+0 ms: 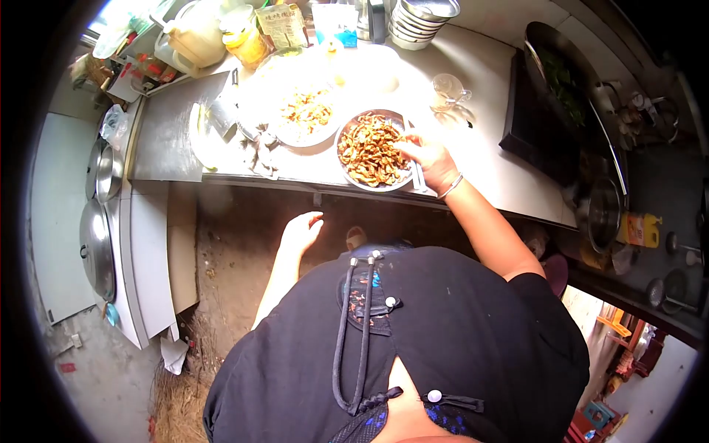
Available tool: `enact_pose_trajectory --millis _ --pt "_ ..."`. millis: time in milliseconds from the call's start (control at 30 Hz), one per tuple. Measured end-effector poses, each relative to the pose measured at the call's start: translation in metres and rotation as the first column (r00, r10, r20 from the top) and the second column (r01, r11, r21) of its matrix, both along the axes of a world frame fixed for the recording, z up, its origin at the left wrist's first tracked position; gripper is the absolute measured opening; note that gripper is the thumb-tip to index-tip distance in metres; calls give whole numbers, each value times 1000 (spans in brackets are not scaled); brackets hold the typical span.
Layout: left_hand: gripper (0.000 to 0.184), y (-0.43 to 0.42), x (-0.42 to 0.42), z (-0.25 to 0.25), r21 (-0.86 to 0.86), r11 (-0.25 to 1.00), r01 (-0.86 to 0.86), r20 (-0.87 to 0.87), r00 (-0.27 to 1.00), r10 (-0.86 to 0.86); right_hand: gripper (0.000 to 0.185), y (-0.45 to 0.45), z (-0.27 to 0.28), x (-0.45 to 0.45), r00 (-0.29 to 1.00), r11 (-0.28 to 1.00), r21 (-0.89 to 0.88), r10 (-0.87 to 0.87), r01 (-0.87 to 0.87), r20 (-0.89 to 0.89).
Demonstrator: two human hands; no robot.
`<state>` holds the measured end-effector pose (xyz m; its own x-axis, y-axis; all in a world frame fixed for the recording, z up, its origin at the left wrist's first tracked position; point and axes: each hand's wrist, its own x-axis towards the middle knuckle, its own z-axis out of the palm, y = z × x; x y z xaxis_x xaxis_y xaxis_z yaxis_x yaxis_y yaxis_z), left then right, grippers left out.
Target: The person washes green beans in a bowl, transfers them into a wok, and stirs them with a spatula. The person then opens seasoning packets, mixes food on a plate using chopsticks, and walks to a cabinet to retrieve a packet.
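My right hand [428,156] is at the right side of a metal bowl [341,162] near the counter's front edge. Its thumb and fingers are pinched together over the bowl's contents; what lies between them is too small to make out. Brown, glossy strips of food [371,148] fill the bowl. A pale, thin handle-like piece [418,177] shows below the hand at the rim. Just left stands a wide white plate [306,140] with lighter strips of similar food [306,111]. My left hand [301,232] hangs below the counter edge, fingers loosely stretched, holding nothing.
A glass mug [447,91] stands right of the bowl, before a black stove [543,125] carrying a large wok [550,52]. Stacked metal bowls [421,22], a jar [245,40] and packets [282,26] line the back. A cleaver-like blade [221,117] and a crumpled cloth [258,153] lie left.
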<state>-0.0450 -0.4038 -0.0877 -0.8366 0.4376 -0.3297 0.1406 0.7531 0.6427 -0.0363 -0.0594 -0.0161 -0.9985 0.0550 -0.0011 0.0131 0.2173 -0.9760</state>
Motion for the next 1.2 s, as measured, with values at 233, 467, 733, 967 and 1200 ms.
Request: enact_pose_trajectory --millis 233,467,733,967,1200 --pt "30 7 5 22 46 999 -6 100 995 1 24 -6 -54 24 987 967 253 22 19 -158" --pt "36 17 14 52 -57 995 80 225 972 -66 35 -2 -71 19 860 682 700 212 210 -464" --pt "38 14 34 43 -137 973 188 187 969 -161 38 0 -60 40 916 756 636 129 157 -379" --pt "37 11 61 32 -137 977 166 216 967 -134 32 36 -60 119 942 762 615 17 205 -336" --pt "38 -6 73 -28 14 981 -193 565 811 152 15 83 -22 213 949 832 470 -201 296 -241"
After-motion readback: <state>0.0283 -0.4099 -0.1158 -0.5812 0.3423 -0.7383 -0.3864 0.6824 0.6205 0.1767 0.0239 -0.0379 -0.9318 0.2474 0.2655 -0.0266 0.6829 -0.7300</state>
